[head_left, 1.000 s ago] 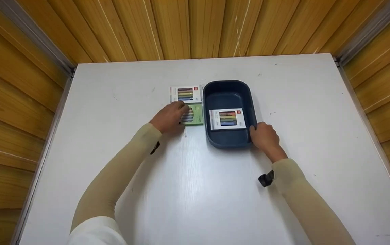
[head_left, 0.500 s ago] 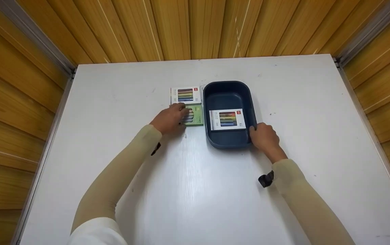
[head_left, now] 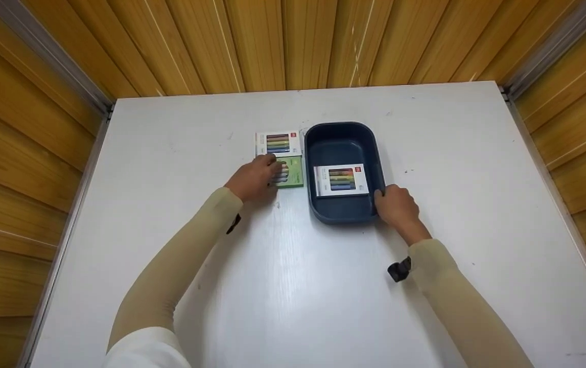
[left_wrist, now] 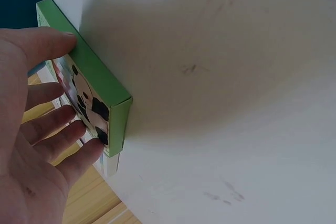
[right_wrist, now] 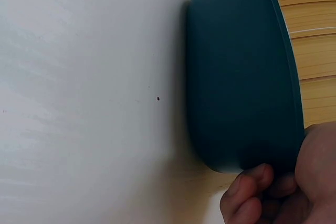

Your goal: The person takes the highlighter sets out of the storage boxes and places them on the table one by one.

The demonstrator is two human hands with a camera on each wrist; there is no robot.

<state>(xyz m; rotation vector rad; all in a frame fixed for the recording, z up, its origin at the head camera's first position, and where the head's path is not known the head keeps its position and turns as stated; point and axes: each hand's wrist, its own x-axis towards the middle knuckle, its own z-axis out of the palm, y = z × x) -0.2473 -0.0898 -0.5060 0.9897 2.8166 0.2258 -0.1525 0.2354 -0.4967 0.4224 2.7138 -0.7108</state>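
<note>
Box [left_wrist: 95, 88], flat, green-edged, panda-printed

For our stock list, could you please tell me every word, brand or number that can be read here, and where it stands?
No text reads clearly.
White box inside the dark blue tray: red logo and small print, too small to read.
White box on the table: red logo and print, also too small.
Green box: faint lettering, too small.
Dark blue tray: no lettering visible.
</note>
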